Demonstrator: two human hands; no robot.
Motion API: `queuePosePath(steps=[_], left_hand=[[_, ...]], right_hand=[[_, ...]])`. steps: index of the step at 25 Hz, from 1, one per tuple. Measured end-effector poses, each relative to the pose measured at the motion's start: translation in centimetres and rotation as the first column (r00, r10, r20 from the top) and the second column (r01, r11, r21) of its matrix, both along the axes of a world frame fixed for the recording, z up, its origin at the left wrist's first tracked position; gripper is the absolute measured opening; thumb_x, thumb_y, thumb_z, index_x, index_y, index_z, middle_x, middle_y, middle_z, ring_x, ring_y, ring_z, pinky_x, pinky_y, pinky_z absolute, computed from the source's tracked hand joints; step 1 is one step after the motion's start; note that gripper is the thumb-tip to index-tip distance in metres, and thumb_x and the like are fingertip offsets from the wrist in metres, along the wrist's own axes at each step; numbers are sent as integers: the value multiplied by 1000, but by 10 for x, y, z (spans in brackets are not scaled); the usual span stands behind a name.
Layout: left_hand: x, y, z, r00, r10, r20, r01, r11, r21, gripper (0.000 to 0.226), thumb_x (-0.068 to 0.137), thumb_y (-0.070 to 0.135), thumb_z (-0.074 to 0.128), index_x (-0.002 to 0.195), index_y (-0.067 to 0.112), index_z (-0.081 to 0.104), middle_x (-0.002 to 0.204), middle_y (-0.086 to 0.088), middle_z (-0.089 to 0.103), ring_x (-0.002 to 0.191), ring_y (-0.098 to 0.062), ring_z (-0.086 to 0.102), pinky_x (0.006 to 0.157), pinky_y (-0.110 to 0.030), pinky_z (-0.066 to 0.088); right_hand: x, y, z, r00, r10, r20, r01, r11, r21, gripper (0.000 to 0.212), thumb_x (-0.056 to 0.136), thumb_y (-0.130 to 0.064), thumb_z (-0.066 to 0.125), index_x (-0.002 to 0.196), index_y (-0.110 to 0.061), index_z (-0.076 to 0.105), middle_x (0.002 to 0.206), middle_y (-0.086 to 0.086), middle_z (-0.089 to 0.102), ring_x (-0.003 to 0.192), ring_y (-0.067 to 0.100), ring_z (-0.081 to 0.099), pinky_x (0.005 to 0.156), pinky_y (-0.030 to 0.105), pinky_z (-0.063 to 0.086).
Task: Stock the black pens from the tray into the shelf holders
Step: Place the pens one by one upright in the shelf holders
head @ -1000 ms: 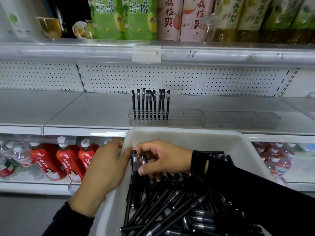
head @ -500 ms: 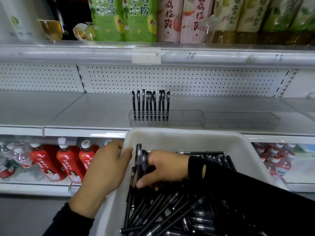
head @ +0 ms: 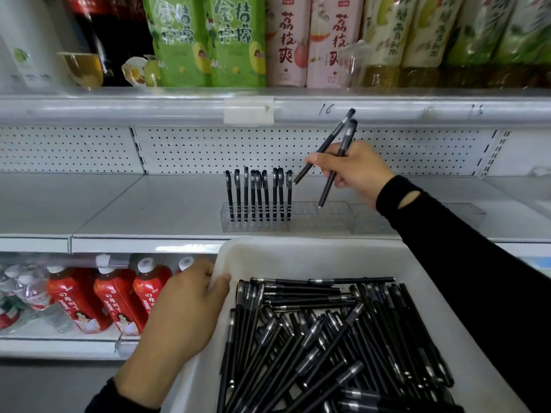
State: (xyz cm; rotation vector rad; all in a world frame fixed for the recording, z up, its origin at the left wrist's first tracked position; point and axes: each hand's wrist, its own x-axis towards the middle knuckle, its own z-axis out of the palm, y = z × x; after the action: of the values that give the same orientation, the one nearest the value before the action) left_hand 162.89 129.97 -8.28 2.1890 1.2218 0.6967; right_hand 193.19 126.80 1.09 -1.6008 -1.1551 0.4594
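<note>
A white tray [head: 298, 254] full of loose black pens [head: 322, 338] is held at its left rim by my left hand [head: 190, 305]. My right hand [head: 354, 171] is raised over the middle shelf and grips two black pens [head: 337, 150], their tips pointing down. One tip hovers just above the clear holder [head: 316, 216] on the shelf. Several black pens [head: 259, 193] stand upright in the left part of that holder. A second clear holder [head: 465, 211] sits to the right, partly behind my forearm.
The grey middle shelf [head: 149, 204] has a pegboard back. Drink cartons and bottles [head: 238, 40] fill the shelf above. Red bottles [head: 107, 296] stand on the lower shelf at the left. A price tag clip [head: 249, 110] hangs from the upper shelf edge.
My right hand has lifted out of the tray with two pens and moved up and right to the holder on the shelf. My left hand stays on the tray rim.
</note>
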Motion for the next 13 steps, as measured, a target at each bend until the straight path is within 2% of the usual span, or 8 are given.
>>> queuePosePath(steps=[2,4,6,9,13], left_hand=[[2,-1,0,1000,0,-1,0,1000,6,27,96,34,56,71,25,48,57,1,56,58,-13,53,52,-31,33],[2,-1,1,1000,1,0,-1,1000,13,28,96,33,57,71,25,48,56,3,55,57,-10,52,51,-27,31],[2,-2,3,1000,-1,-2,1,1000,17,26,96,34,56,73,26,51,57,3,57,57,-7,52,50,-24,30],[2,-2,3,1000,7,-9,-7,1000,15,25,96,34,56,73,24,54,58,3,57,57,-6,52,50,-23,29],[2,-2,3,1000,6,3,-6,1000,4,21,96,34,56,77,25,56,58,3,57,57,-6,53,50,-23,31]], right_hand=[[16,17,-5,989,-114,90,112,993,24,16,86,-33,76,71,-27,75,68,-5,67,62,13,60,60,26,50],[25,33,-17,977,-150,153,153,988,-9,11,84,-35,78,76,-28,77,79,-2,74,75,16,69,71,29,55],[27,42,-29,963,-172,206,191,979,-74,17,85,-36,77,89,-20,78,76,-1,71,71,12,65,70,25,51],[29,52,-44,952,-182,245,222,963,-150,21,86,-35,76,94,-16,76,77,0,70,69,10,62,67,24,48],[31,66,-55,928,-182,327,264,937,-230,27,88,-37,73,99,-12,74,85,5,72,79,20,66,75,28,50]])
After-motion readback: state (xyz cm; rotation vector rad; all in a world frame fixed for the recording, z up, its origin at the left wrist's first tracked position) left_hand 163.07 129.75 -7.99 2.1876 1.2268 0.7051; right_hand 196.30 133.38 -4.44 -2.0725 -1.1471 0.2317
